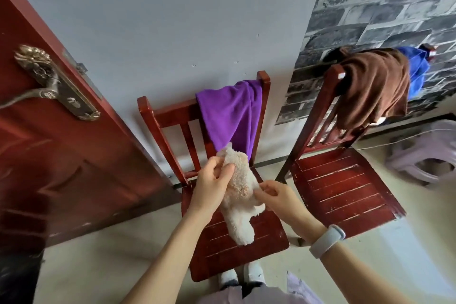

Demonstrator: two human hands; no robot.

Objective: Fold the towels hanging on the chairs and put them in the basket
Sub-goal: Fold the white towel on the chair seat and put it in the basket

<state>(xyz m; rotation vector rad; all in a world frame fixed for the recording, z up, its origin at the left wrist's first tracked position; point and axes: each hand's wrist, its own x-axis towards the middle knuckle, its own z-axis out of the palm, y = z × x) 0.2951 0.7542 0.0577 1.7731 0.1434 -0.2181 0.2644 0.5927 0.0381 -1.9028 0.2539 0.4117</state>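
Grey wall and brick wallpaper back two red chairs; over the near chair's seat (237, 249) a fluffy cream towel (240, 195) hangs bunched, left hand (213, 185) and right hand (276, 196) each with grip pinching an edge. Folding looks barely started: next, spread and halve it. Purple towel (230, 116), brown towel (372, 86), blue towel (417, 69) wait; basket unseen.

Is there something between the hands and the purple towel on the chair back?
Yes. Both the left hand and right hand grip a cream fluffy towel above the seat, directly in front of the purple towel. Nothing else blocks it.
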